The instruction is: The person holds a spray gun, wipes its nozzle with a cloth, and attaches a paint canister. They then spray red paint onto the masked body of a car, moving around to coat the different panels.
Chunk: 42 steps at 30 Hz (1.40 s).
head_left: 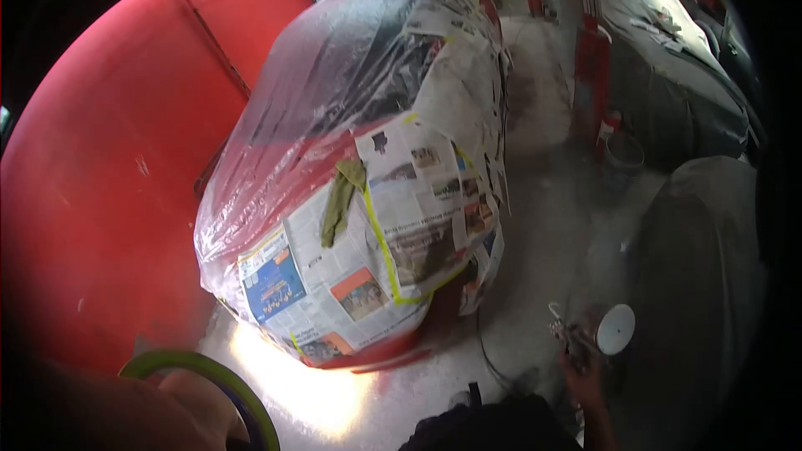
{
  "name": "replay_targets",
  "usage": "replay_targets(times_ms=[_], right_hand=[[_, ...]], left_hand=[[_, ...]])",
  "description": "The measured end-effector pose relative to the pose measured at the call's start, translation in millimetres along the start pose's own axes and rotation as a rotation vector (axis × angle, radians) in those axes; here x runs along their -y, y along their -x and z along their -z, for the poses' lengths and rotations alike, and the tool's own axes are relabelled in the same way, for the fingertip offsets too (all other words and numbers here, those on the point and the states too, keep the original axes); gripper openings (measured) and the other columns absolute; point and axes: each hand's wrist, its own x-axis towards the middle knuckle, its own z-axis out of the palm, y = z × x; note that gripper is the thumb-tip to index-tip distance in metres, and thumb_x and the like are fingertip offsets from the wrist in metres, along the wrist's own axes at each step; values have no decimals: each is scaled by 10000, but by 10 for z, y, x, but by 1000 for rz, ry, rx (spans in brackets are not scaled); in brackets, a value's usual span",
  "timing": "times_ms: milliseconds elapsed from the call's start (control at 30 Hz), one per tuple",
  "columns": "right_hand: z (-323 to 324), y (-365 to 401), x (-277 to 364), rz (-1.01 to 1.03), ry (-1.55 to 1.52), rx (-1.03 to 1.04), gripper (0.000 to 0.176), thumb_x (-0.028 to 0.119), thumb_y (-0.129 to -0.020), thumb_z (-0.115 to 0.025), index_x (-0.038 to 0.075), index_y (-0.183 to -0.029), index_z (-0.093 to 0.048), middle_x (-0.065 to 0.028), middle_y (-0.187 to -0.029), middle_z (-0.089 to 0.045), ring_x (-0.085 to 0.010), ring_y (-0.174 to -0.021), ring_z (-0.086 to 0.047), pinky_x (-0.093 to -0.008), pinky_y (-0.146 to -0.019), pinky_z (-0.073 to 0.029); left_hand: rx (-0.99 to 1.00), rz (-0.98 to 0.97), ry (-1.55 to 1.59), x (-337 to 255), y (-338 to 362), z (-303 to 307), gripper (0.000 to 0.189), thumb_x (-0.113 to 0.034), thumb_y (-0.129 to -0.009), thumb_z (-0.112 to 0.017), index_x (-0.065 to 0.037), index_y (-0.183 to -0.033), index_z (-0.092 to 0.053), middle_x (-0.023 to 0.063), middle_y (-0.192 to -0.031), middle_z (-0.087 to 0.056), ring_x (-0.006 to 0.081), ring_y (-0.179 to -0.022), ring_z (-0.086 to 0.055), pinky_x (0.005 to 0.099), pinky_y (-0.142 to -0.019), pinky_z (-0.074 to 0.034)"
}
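Note:
My right hand [585, 374] is closed around a spray gun [570, 336], low at the right over the floor. The gun has a metal hook on top and a round white cup or lid [616, 330] at its side. Close to the camera at bottom left is my left hand or forearm [196, 397], blurred, with a yellow-green ring [180, 359] like a roll of tape around it. Its fingers cannot be made out. In front stands a red car [326, 154], covered in clear plastic sheeting [276, 117] and newspaper [330, 284] edged with yellow tape [380, 234].
An olive cloth [341, 205] lies on the newspaper. A red wall [109, 175] rises at left. A dark hose [484, 351] runs along the floor. To the right are a red post [591, 75], a bucket [624, 153] and covered vehicles [652, 83]. Bright light hits the floor [292, 388].

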Motion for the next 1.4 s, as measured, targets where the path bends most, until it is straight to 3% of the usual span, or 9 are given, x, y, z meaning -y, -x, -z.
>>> replay_targets(times_ms=[33,400,533,667,767,833,967,1167,1400], right_hand=[[45,-111,175,-231,-26,20,329,65,-881,-705,-7,-1188,-610,-69,-1057,-664,-139,-970,-607,-301,-867,-480],[618,-1220,-327,-354,-75,248,201,232,-960,-660,41,-1020,-643,-7,-747,-600,-32,-519,-445,-236,-465,-330],[653,-1745,-333,-423,-145,171,250,288,-975,-646,39,-999,-647,-25,-766,-634,-48,-445,-430,-243,-411,-302],[646,-2402,-392,-497,-270,24,330,361,-988,-617,33,-1004,-652,-32,-840,-668,-63,-426,-428,-243,-401,-302],[683,-2914,-398,-478,-235,-21,341,374,-992,-609,43,-1051,-662,-25,-889,-673,-61,-439,-420,-238,-403,-298],[764,-3283,-581,-455,-199,-44,348,380,-998,-596,48,-1087,-653,-24,-900,-671,-60,-449,-418,-237,-405,-297],[976,-3958,-655,-442,-122,6,365,388,-1005,-580,48,-1123,-640,-33,-933,-670,-61,-457,-410,-241,-406,-302],[1091,-4899,-677,-485,-111,85,363,390,-995,-597,49,-1108,-646,-35,-933,-662,-69,-506,-442,-245,-408,-311],[1048,-5941,-872,-554,-144,62,331,373,-975,-632,45,-998,-666,-55,-835,-673,-86,-409,-414,-244,-372,-298]], left_hand=[[-15,-35,-33,-86,-174,-25,275,-306,-910,-678,-35,-889,-639,138,-859,-598,231,-763,-564,333,-634,-412],[-374,-118,-211,-567,-1549,-393,294,-336,-884,-717,-55,-844,-639,120,-789,-589,212,-692,-544,324,-584,-384],[-40,394,94,-258,-1516,-1013,226,-234,-803,-802,-50,-819,-670,91,-772,-596,195,-657,-564,328,-573,-414],[232,831,472,153,-872,-2697,75,-82,-834,-744,-45,-892,-714,97,-823,-650,232,-664,-623,328,-597,-490],[591,968,681,95,-315,-4042,280,-282,-947,-615,-91,-1129,-707,172,-1042,-657,331,-1018,-614,410,-914,-480],[762,1071,855,43,-100,-4744,561,-462,-982,-536,-93,-1405,-525,242,-1345,-538,372,-1276,-500,410,-1090,-380],[854,1448,1388,288,-431,-5070,1035,-773,-916,-335,7,-1560,-119,213,-1629,-137,309,-1516,-130,386,-1223,-126],[851,1531,1416,324,-573,-5390,992,-743,-930,-354,-1,-1557,-159,224,-1616,-182,328,-1495,-204,401,-1208,-189],[683,1484,900,614,-1334,-5783,550,-529,-922,-609,-73,-1226,-655,228,-1201,-643,316,-1124,-627,385,-988,-475]])
